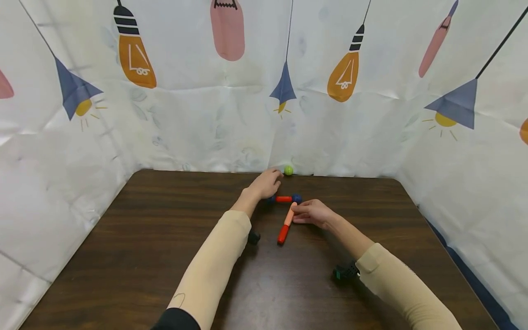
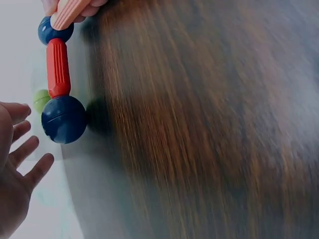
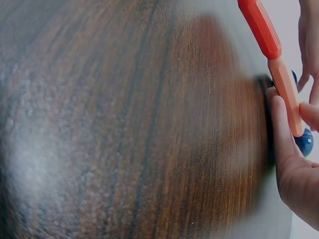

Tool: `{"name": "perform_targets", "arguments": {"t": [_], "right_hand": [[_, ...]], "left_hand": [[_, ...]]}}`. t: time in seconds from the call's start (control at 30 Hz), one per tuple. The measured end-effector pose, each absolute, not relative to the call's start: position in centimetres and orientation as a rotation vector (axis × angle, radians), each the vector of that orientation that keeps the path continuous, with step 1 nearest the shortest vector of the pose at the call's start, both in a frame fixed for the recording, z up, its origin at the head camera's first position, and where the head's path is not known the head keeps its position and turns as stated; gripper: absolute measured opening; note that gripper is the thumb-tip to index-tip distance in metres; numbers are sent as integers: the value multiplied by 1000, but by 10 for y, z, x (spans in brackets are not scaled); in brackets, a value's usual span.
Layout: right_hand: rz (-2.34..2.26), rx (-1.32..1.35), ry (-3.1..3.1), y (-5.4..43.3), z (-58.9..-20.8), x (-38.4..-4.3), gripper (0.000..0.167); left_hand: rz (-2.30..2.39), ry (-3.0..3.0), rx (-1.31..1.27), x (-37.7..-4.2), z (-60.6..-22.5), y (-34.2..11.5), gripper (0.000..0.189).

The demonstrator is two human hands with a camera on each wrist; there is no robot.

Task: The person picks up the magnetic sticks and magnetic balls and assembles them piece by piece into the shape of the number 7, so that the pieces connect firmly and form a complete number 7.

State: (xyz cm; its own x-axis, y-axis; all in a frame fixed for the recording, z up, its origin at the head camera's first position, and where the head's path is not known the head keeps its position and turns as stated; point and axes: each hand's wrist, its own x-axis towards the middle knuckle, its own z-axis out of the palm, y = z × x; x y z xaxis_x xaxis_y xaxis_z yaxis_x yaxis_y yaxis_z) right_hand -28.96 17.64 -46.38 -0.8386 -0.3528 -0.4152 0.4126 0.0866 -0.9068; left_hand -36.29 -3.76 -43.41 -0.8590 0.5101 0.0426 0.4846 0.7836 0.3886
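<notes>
My right hand (image 1: 315, 213) pinches the peach end of a rod (image 1: 288, 220) whose other half is red. In the right wrist view, the peach part (image 3: 286, 94) lies between thumb and fingers, with the red part (image 3: 261, 30) sticking out. Just beyond it lies a red bar (image 2: 58, 67) with a blue ball at each end, the nearer one (image 2: 64, 119) large in the left wrist view. My left hand (image 1: 266, 184) hovers by that piece with fingers spread, holding nothing. A small green ball (image 1: 288, 170) sits at the table's far edge, close to my left fingertips.
The dark wooden table (image 1: 144, 256) ends at a patterned white curtain (image 1: 181, 128) behind and at both sides. Black devices on the left wrist (image 1: 253, 237) and right wrist (image 1: 345, 272) hang below the sleeves.
</notes>
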Motion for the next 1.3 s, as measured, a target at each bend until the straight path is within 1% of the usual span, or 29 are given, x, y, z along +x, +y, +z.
{"name": "perform_targets", "arguments": {"t": [0.1, 0.33, 0.5, 0.67, 0.87, 1.1, 1.3], "right_hand": [[-1807, 55, 1833, 176, -463, -290, 40], [-1806, 60, 1814, 175, -462, -287, 40], [-1815, 46, 1819, 176, -463, -287, 40], [-1820, 47, 1834, 177, -462, -289, 38], [-1801, 28, 1829, 176, -464, -290, 38], [-1814, 42, 1823, 172, -465, -291, 33], [-1823, 61, 1826, 171, -464, -289, 31]], "left_hand": [[549, 2935, 824, -369, -439, -34, 36], [371, 2967, 771, -368, -439, -24, 43], [301, 2954, 727, -370, -437, -13, 51], [180, 2932, 767, -375, -436, -5, 59], [96, 2908, 758, -378, -435, 4, 61], [63, 2874, 687, -382, -431, 11, 62], [81, 2891, 694, -383, -428, 15, 60]]}}
